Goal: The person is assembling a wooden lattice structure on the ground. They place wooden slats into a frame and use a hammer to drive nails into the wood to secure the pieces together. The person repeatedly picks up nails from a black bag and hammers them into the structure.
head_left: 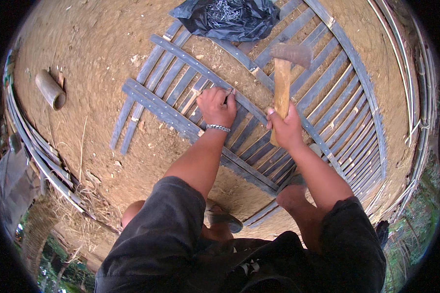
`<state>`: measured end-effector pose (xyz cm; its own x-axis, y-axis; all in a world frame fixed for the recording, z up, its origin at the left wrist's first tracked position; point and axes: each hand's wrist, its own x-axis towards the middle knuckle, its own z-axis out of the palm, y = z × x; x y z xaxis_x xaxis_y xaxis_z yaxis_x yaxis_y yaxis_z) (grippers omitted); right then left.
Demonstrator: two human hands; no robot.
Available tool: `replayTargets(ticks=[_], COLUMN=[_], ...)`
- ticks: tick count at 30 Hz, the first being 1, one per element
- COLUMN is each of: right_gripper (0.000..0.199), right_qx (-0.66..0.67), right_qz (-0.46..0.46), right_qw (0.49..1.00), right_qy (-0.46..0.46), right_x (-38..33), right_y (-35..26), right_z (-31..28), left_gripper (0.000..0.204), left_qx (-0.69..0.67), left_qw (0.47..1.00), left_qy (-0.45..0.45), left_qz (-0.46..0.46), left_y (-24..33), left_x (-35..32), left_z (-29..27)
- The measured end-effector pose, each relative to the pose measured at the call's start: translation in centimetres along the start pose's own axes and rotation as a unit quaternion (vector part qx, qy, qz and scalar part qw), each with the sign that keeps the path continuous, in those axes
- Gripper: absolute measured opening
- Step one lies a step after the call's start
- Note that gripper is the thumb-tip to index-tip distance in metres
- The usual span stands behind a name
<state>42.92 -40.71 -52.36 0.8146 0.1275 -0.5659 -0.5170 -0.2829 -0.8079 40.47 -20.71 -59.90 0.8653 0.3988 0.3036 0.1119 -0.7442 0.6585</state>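
Observation:
My right hand (287, 128) is wrapped round the wooden handle of a hatchet (281, 80), its rusty head raised over the work. Fingers pinched together, my left hand (217, 105) rests on the long upper rail of a slatted panel (190, 61). Whatever lies between those fingertips is too small to make out. The panel is of dark, flat strips laid across two long rails, with rows of small shiny nail heads along them. Above it, a crumpled black plastic bag (261, 27) holds a heap of nails (226, 13).
A second slatted panel (364, 85) with a curved outer rail lies at the right, against the first. On the dirt ground at the left is a short hollow bamboo piece (50, 89). Long poles (32, 134) run along both sides. My sandalled foot (225, 219) stands near the lower rail.

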Motion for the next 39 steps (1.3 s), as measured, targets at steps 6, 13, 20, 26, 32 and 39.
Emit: replayTargets(ticks=[6, 13, 20, 26, 32, 39], right_gripper=[0.033, 0.036, 0.034, 0.032, 0.029, 0.028], right_qx=[-0.245, -0.277, -0.246, -0.272, -0.288, -0.291], right_qz=[-0.081, -0.117, -0.146, -0.124, -0.142, -0.130], right_qw=[0.966, 0.953, 0.958, 0.954, 0.946, 0.947], right_qy=[-0.016, 0.025, 0.037, 0.030, 0.039, 0.027], right_x=[-2.2, -0.4, 4.0, 4.4, 4.9, 4.9], right_y=[1.0, -0.5, -3.3, -3.2, -3.7, -4.3], right_z=[0.5, 4.5, 8.2, 9.0, 9.0, 9.0], left_gripper=[0.014, 0.013, 0.016, 0.017, 0.017, 0.016], left_qx=[0.011, 0.017, 0.028, 0.018, 0.014, 0.015], left_qw=[1.000, 1.000, 1.000, 1.000, 0.999, 0.999], left_qy=[-0.005, 0.013, 0.003, 0.010, 0.014, -0.006], left_qz=[-0.011, -0.016, -0.015, -0.017, -0.025, -0.040], left_y=[0.1, 0.0, -0.3, -0.4, -0.2, 0.0], left_x=[-0.1, -0.3, -0.5, -0.6, -0.6, -0.5], left_z=[-0.1, 0.3, 0.3, 0.4, 0.4, 0.1])
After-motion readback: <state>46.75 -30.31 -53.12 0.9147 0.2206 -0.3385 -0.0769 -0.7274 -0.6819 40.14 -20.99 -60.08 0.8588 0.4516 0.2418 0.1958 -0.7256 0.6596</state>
